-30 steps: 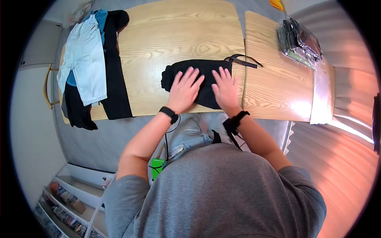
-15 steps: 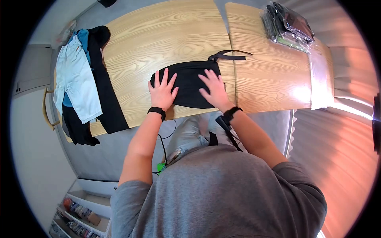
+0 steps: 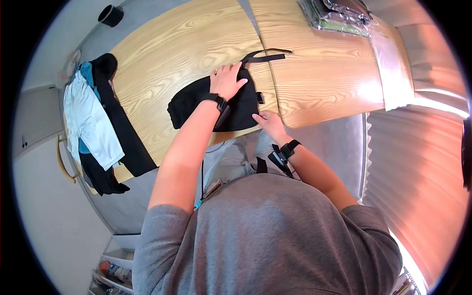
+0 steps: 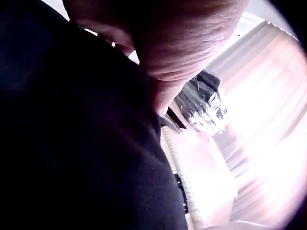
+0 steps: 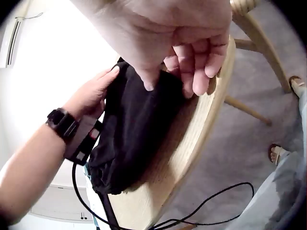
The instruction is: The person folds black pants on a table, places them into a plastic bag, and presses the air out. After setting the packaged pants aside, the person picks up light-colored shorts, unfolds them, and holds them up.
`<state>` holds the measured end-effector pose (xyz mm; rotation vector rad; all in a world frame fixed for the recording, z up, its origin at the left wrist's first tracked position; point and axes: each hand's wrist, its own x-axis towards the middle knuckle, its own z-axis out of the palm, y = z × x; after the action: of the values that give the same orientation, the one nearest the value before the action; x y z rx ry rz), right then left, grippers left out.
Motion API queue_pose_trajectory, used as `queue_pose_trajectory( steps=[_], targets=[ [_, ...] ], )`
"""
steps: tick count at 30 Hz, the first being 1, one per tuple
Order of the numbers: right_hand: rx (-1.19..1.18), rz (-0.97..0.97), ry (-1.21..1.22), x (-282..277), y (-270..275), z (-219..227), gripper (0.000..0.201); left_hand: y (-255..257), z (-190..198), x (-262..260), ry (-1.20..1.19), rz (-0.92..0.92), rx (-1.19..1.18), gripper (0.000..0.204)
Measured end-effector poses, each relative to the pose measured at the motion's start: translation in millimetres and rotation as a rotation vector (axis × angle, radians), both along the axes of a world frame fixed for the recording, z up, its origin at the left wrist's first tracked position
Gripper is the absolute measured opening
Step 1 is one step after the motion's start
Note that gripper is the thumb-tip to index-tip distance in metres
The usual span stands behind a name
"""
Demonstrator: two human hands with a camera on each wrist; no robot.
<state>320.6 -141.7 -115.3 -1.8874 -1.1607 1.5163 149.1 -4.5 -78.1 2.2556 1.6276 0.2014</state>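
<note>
A folded black garment point(image 3: 196, 96) lies on the wooden table, its gathered end to the left and a dark strap point(image 3: 268, 58) trailing from its far right corner. My left hand point(image 3: 226, 82) reaches across it and grips its far edge close to the strap, thumb on top of the cloth. At the near right corner my right hand point(image 3: 270, 123) pinches the garment, with the thumb above and the fingers at the edge, as the right wrist view shows. A small black buckle-like piece point(image 3: 260, 98) sticks out from the garment's right edge.
White trousers point(image 3: 93, 123) and dark clothes point(image 3: 125, 128) hang over the table's left end. Clear-bagged clothes point(image 3: 339, 19) lie at the far right, near a plastic sheet point(image 3: 391, 73). A seam divides the tabletops point(image 3: 314, 83). A black cable point(image 5: 240, 184) loops below the table edge.
From lying flat on the cloth, my left hand has moved right to the far edge by the strap. My right hand has drawn back to the near right corner. The head view has shifted.
</note>
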Motion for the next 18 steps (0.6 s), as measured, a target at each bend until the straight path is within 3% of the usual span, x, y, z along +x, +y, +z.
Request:
queue_pose_trajectory(
  steps=[3,8,10,17,18],
  targets=[
    [0.093,0.036,-0.168,-4,-4,-1,0.035,15,-7,12,0.152,-0.008,-0.05,0.049],
    [0.194,0.104,-0.366,-4,-15,4,0.035,29,-24,3,0.094,0.005,-0.11,0.045],
    [0.366,0.082,-0.408,0,-18,-1,0.033,32,-29,0,0.086,0.035,-0.118,0.047],
    [0.305,0.089,-0.415,12,-20,-5,0.031,37,-43,-6,0.025,-0.031,-0.094,0.052],
    [0.203,0.098,-0.278,26,-17,7,0.032,39,-46,-7,0.023,-0.017,-0.14,0.052]
  ],
)
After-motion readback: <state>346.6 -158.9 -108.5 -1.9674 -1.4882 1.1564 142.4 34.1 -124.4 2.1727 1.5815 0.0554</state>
